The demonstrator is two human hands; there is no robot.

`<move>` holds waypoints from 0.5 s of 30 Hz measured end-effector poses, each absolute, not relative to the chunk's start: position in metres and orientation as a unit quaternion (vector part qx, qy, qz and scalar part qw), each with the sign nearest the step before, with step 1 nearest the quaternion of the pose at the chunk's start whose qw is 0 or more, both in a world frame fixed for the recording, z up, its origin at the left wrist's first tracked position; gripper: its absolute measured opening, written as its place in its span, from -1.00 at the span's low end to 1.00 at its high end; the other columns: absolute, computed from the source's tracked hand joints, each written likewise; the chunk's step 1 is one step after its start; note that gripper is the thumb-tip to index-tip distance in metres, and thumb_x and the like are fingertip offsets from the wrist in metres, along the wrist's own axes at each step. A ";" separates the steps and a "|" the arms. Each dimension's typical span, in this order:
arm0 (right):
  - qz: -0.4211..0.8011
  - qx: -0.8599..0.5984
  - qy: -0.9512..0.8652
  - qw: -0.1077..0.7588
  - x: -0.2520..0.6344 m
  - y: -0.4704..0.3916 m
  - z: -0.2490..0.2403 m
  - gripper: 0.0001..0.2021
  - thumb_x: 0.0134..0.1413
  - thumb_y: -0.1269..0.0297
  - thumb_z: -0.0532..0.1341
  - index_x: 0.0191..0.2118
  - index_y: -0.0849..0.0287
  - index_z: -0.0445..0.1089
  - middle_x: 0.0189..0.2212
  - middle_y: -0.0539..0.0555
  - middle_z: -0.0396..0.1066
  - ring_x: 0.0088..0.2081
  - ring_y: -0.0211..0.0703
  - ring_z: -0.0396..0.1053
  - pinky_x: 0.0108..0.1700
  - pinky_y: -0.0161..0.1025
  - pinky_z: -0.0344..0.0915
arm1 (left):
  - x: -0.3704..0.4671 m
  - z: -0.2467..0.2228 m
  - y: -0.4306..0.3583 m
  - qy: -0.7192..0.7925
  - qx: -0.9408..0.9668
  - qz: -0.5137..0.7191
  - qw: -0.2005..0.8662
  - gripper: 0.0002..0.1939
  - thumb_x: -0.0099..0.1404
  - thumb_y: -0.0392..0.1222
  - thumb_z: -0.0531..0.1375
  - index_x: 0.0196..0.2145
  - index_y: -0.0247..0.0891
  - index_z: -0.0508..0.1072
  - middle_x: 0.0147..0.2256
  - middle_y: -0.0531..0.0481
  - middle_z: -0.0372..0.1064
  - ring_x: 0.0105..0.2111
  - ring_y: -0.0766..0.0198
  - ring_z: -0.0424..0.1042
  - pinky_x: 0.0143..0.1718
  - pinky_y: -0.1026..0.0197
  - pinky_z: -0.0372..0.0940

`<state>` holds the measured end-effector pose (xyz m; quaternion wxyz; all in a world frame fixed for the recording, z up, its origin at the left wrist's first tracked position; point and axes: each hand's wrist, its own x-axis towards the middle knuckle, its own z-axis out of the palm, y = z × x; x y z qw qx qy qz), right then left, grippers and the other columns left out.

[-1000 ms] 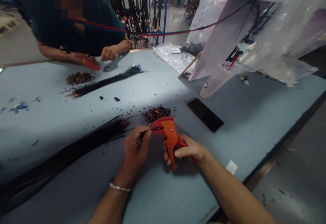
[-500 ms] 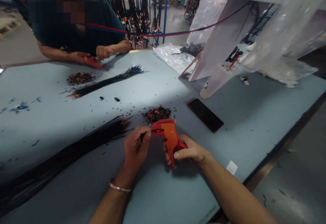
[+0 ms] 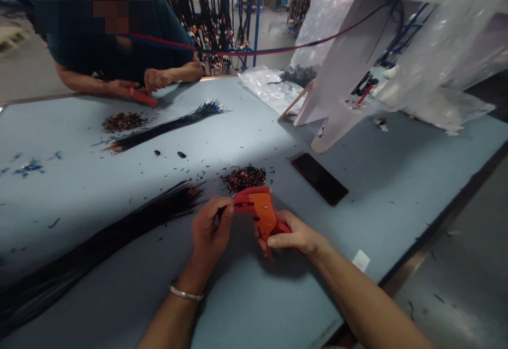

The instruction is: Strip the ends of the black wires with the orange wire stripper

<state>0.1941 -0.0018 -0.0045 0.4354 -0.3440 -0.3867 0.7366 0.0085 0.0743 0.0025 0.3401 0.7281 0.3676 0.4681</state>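
Observation:
My right hand [image 3: 296, 237] grips the handles of an orange wire stripper [image 3: 260, 209], squeezed together, its jaws pointing left. My left hand [image 3: 210, 230] pinches a thin black wire [image 3: 227, 210] whose end sits in the stripper's jaws. A small heap of stripped wire scraps [image 3: 244, 177] lies just beyond the tool. A long bundle of black wires [image 3: 119, 232] stretches to the left of my left hand across the blue-grey table [image 3: 119, 180].
A dark phone [image 3: 319, 178] lies to the right of the scraps. Across the table a person's hands [image 3: 154, 79] hold a red tool, with another wire bundle [image 3: 166, 124] and scrap pile [image 3: 123, 121]. Plastic bags [image 3: 428, 74] and white card [image 3: 345, 74] crowd the right. The table's edge [image 3: 416, 269] runs at right.
My right hand has squeezed the stripper's handles closer together and the tool has tilted slightly. The other person's hand has shifted left toward their tool.

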 end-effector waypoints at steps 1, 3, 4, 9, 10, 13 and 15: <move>0.733 -0.350 -0.388 0.435 0.194 -0.002 -0.005 -0.60 -0.12 0.10 0.43 -0.27 0.30 0.39 -0.49 0.03 0.40 -0.51 -0.27 0.37 -0.53 -0.37 0.35 | 0.008 0.002 0.074 0.367 0.726 0.471 0.342 -0.82 0.35 -0.15 0.12 -0.38 -0.23 0.43 -0.51 0.06 0.30 -0.50 0.34 0.26 -0.44 0.30 0.18; 0.726 -0.359 -0.391 0.437 0.193 -0.002 -0.006 -0.61 -0.13 0.08 0.43 -0.30 0.29 0.38 -0.52 0.00 0.38 -0.56 -0.29 0.35 -0.56 -0.38 0.34 | 0.008 0.000 0.075 0.364 0.723 0.477 0.343 -0.82 0.34 -0.14 0.13 -0.39 -0.23 0.43 -0.50 0.06 0.30 -0.49 0.34 0.27 -0.43 0.29 0.18; 0.723 -0.363 -0.393 0.437 0.192 -0.002 -0.007 -0.61 -0.13 0.07 0.42 -0.32 0.28 0.37 -0.54 -0.01 0.37 -0.57 -0.30 0.34 -0.57 -0.38 0.34 | 0.008 0.000 0.075 0.363 0.722 0.478 0.343 -0.82 0.34 -0.15 0.13 -0.39 -0.23 0.43 -0.50 0.05 0.31 -0.49 0.34 0.27 -0.43 0.29 0.19; 0.717 -0.367 -0.402 0.436 0.191 -0.003 -0.009 -0.62 -0.10 0.05 0.41 -0.35 0.26 0.35 -0.57 -0.03 0.35 -0.60 -0.31 0.31 -0.57 -0.37 0.33 | 0.008 -0.002 0.075 0.370 0.715 0.479 0.350 -0.82 0.34 -0.15 0.13 -0.39 -0.23 0.44 -0.47 0.04 0.34 -0.47 0.34 0.29 -0.41 0.30 0.20; 0.717 -0.366 -0.403 0.435 0.191 -0.003 -0.009 -0.62 -0.10 0.05 0.41 -0.35 0.26 0.35 -0.58 -0.03 0.35 -0.61 -0.31 0.31 -0.58 -0.37 0.33 | 0.008 -0.002 0.074 0.373 0.712 0.480 0.351 -0.81 0.34 -0.15 0.13 -0.40 -0.23 0.45 -0.47 0.05 0.35 -0.48 0.34 0.29 -0.41 0.30 0.21; 0.721 -0.362 -0.399 0.435 0.191 -0.002 -0.010 -0.62 -0.10 0.06 0.41 -0.34 0.26 0.35 -0.58 -0.02 0.36 -0.59 -0.31 0.31 -0.58 -0.38 0.33 | 0.008 -0.001 0.074 0.381 0.707 0.479 0.354 -0.82 0.34 -0.15 0.14 -0.39 -0.23 0.46 -0.48 0.06 0.37 -0.49 0.35 0.31 -0.42 0.32 0.21; 0.725 -0.357 -0.397 0.435 0.191 -0.002 -0.010 -0.62 -0.09 0.06 0.41 -0.34 0.27 0.35 -0.56 -0.01 0.37 -0.58 -0.30 0.33 -0.56 -0.37 0.34 | 0.008 0.000 0.073 0.384 0.706 0.479 0.353 -0.84 0.33 -0.16 0.15 -0.38 -0.23 0.46 -0.49 0.07 0.37 -0.50 0.36 0.30 -0.44 0.33 0.21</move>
